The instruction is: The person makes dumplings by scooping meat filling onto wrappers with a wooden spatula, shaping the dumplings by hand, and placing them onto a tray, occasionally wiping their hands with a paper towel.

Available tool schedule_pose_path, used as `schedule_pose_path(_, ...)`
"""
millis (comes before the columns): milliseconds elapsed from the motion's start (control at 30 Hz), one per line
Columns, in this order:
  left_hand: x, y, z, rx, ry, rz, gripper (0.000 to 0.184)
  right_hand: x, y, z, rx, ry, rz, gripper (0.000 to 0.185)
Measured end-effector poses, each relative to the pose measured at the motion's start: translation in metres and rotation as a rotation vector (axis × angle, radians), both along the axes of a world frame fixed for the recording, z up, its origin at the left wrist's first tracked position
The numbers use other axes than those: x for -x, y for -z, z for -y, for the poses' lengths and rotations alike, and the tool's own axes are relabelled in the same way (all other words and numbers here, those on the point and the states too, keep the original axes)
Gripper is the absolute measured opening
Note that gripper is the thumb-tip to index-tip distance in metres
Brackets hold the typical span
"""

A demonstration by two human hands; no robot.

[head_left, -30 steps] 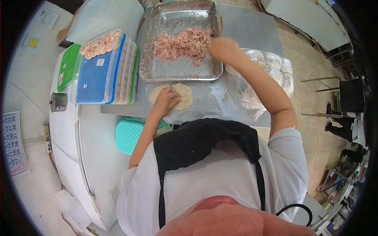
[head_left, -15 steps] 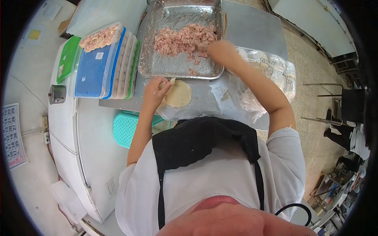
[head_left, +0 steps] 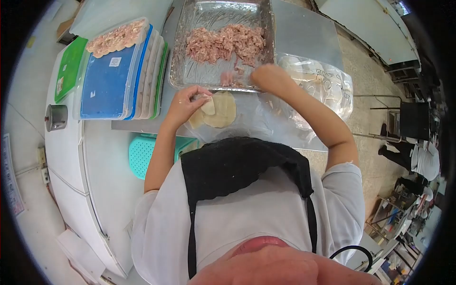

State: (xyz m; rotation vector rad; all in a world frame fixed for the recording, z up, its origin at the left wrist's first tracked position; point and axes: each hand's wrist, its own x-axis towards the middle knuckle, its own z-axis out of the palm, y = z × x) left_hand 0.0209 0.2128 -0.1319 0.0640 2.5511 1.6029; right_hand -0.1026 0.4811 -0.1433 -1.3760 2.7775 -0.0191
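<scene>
Right hand (head_left: 270, 77) shifted toward near tray rim (head_left: 237, 89); bare tabletop (head_left: 306, 33) alongside.

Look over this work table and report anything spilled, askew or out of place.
Nothing clearly looks spilled or damaged. The meat mound lies inside the metal tray. The one stray-looking bit is a small blurred clump apart from it, near the right hand; whether a tool carries it is unclear.

Nothing reads clearly, including handwriting (head_left: 327, 74) on the plastic bag (head_left: 338, 97).
</scene>
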Motion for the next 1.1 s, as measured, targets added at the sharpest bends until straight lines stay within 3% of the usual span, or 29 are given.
schedule_pose_path(67, 0.003, -0.008, 0.006, 0.098, -0.024, -0.048, 0.013, -0.007, -0.03, 0.002, -0.06, -0.042, 0.106, 0.017)
schedule_pose_path(133, 0.004, -0.013, 0.015, 0.347, -0.037, -0.156, 0.02, 0.001, -0.065, 0.006, -0.192, 0.196, 0.188, 0.019)
schedule_pose_path(167, 0.005, -0.014, 0.019, 0.342, -0.042, -0.155, 0.02, 0.011, -0.062, 0.005, -0.198, 0.192, 0.187, 0.019)
schedule_pose_path(233, 0.009, -0.015, 0.027, 0.256, -0.077, 0.073, 0.024, 0.04, -0.041, 0.004, -0.115, 0.155, -0.005, 0.017)
schedule_pose_path(267, 0.009, -0.009, 0.029, 0.254, -0.076, 0.072, 0.024, 0.041, -0.018, 0.008, -0.15, 0.102, -0.004, 0.018)
schedule_pose_path(333, 0.013, 0.005, 0.036, -0.142, -0.013, 0.022, 0.024, 0.002, -0.013, 0.021, -0.119, 0.058, 0.036, 0.017)
schedule_pose_path(367, 0.015, 0.001, 0.04, -0.144, -0.011, 0.019, 0.024, -0.013, -0.014, 0.026, -0.09, 0.009, 0.087, 0.017)
schedule_pose_path(433, 0.012, -0.011, 0.045, 0.088, 0.107, -0.138, 0.015, -0.008, -0.045, 0.025, -0.155, 0.077, 0.122, 0.02)
schedule_pose_path(467, 0.012, -0.013, 0.049, 0.087, 0.105, -0.13, 0.015, 0.002, -0.053, 0.019, -0.187, 0.148, 0.148, 0.023)
schedule_pose_path(533, 0.018, -0.02, 0.053, 0.365, 0.177, -0.54, 0.016, 0.014, -0.043, 0.013, -0.248, 0.199, 0.117, 0.034)
schedule_pose_path(567, 0.019, -0.027, 0.053, 0.368, 0.171, -0.54, 0.016, 0.008, -0.033, 0.016, -0.247, 0.194, 0.115, 0.034)
schedule_pose_path(633, 0.017, -0.045, 0.046, 0.408, 0.091, -0.533, 0.018, -0.015, -0.019, 0.032, -0.03, 0.138, 0.17, 0.038)
schedule_pose_path(700, 0.017, -0.046, 0.05, 0.396, 0.085, -0.51, 0.016, -0.017, 0.001, 0.038, -0.054, 0.188, 0.203, 0.041)
schedule_pose_path(767, 0.018, -0.049, 0.05, 0.382, 0.077, -0.492, 0.015, -0.001, 0.016, 0.027, 0.145, 0.139, 0.448, 0.039)
schedule_pose_path(867, 0.017, -0.054, 0.045, 0.432, 0.082, -0.702, 0.012, 0.013, -0.013, 0.009, 0.209, 0.225, 0.584, 0.037)
schedule_pose_path(900, 0.015, -0.054, 0.043, 0.364, 0.066, -0.568, 0.012, 0.017, -0.019, 0.007, 0.205, 0.222, 0.585, 0.037)
schedule_pose_path(967, 0.015, -0.047, 0.043, 0.294, 0.051, -0.435, 0.013, 0.022, -0.025, 0.004, -0.038, 0.219, 0.286, 0.04)
schedule_pose_path(1033, 0.024, -0.019, 0.051, 0.139, -0.102, -0.179, 0.016, 0.007, 0.0, 0.003, -0.014, 0.178, 0.291, 0.041)
schedule_pose_path(1067, 0.03, -0.003, 0.054, 0.139, -0.098, -0.182, 0.016, 0.003, 0.012, 0.002, 0.013, 0.135, 0.296, 0.041)
schedule_pose_path(1100, 0.037, 0.014, 0.057, -0.279, -0.218, -0.08, 0.022, 0.005, 0.013, -0.002, 0.013, 0.137, 0.29, 0.041)
